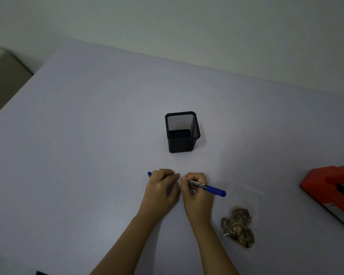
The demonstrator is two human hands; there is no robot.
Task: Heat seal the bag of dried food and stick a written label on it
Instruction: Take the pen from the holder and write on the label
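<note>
Clear bag (240, 219) of brown dried slices flat on table | left hand (160, 187), right hand (195, 190) both clasp blue marker (207, 187)

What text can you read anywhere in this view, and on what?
Marker pen, held in both hands: white print along the black barrel, too blurred to read.
Heat sealer: no lettering visible.
Bag of dried food: no label or print visible.
Mesh pen holder: none.
</note>
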